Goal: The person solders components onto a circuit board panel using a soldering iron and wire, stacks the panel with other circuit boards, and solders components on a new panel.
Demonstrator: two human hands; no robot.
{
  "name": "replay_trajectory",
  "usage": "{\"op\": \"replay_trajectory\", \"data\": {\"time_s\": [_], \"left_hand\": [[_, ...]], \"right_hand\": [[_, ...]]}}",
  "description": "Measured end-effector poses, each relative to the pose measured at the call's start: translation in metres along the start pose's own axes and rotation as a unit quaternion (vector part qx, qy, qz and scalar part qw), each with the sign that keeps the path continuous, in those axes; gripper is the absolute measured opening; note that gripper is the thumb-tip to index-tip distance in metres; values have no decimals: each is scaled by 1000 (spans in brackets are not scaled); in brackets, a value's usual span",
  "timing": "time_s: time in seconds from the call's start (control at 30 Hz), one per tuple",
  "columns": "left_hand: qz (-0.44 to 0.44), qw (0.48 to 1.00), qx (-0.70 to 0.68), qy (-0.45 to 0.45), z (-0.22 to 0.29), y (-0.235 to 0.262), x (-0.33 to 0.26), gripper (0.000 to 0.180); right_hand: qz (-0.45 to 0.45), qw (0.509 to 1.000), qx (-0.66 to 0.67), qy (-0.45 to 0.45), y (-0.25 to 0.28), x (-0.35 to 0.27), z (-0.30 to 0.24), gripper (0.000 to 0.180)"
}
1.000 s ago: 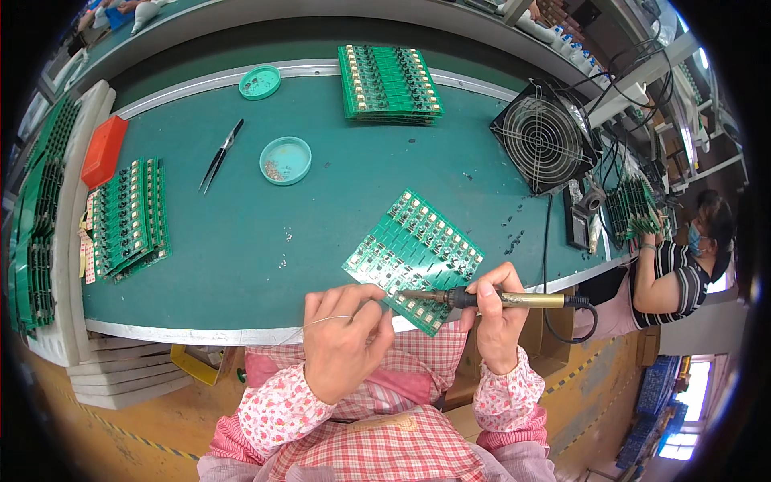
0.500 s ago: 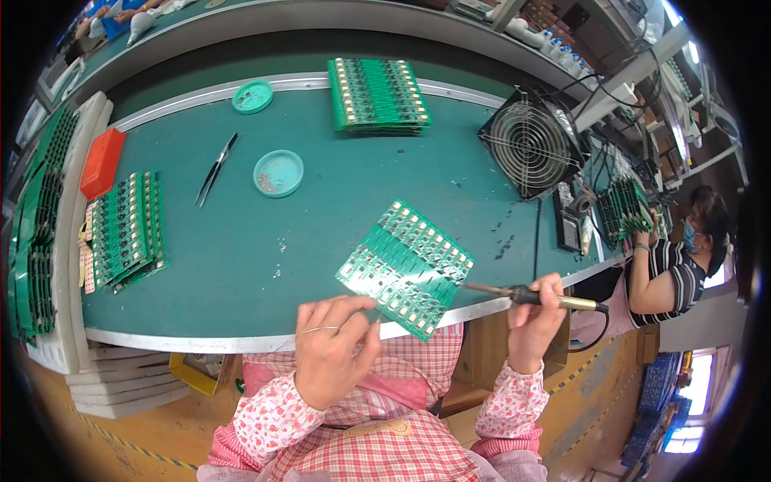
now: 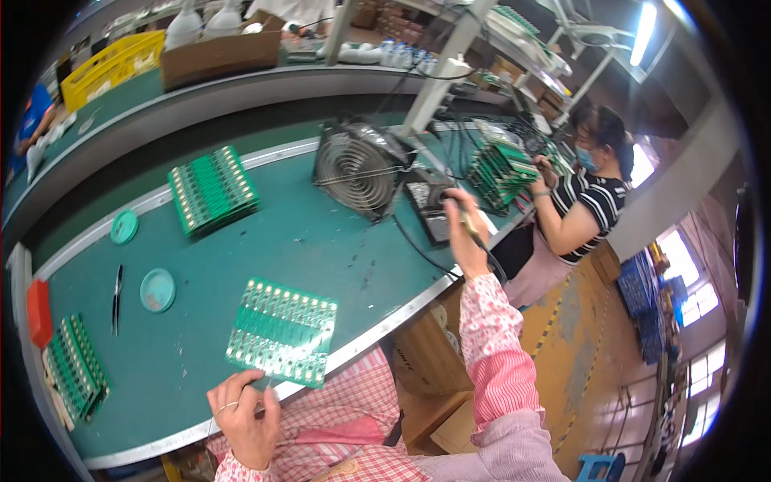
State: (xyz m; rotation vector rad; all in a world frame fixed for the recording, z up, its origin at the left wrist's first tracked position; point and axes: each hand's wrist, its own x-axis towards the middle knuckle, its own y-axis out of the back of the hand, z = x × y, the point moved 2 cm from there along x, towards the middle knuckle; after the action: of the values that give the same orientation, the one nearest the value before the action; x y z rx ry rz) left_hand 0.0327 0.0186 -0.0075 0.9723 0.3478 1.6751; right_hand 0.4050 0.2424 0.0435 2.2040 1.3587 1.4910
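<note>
Left hand (image 3: 241, 418) pinches the near edge of the flat green panel of circuit boards (image 3: 283, 331) at the green table's (image 3: 321, 241) front rim, its long axis running rim-parallel; right hand (image 3: 464, 233) grips a soldering iron (image 3: 474, 229) beside the round metal fan (image 3: 357, 167).

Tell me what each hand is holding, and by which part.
The left hand pinches the near edge of the green rectangular circuit panel. The right hand grips the soldering iron by its handle.

Matt green mat on the counter (image 3: 321, 241), glossy green circuit board (image 3: 283, 331) at 6 o'clock, shiny wire-metal fan (image 3: 357, 167) grille at 12.
</note>
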Motion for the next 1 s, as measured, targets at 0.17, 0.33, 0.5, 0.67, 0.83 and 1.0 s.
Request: {"op": "replay_trajectory", "data": {"time_s": [0.17,0.33,0.5,0.67,0.83,1.0], "left_hand": [[9,999,9,48,0,1,-5,15],[-15,995,9,-99,20,4,5,10],[-41,992,28,-114,35,6,1,11],[-27,996,26,-86,18,4,-12,20],[-16,999,15,-46,8,3,-15,21],[8,998,-36,-49,2,3,-15,20]], "right_hand": [[-6,997,62,-39,-12,-28,-35,12],[-115,971,128,166,4,-125,-126,36],[-271,913,196,232,-14,-162,-172,38],[-280,916,167,236,-4,-166,-165,26],[-225,949,180,127,-5,-158,-164,34],[-180,941,267,101,-2,-169,-169,18]]}}
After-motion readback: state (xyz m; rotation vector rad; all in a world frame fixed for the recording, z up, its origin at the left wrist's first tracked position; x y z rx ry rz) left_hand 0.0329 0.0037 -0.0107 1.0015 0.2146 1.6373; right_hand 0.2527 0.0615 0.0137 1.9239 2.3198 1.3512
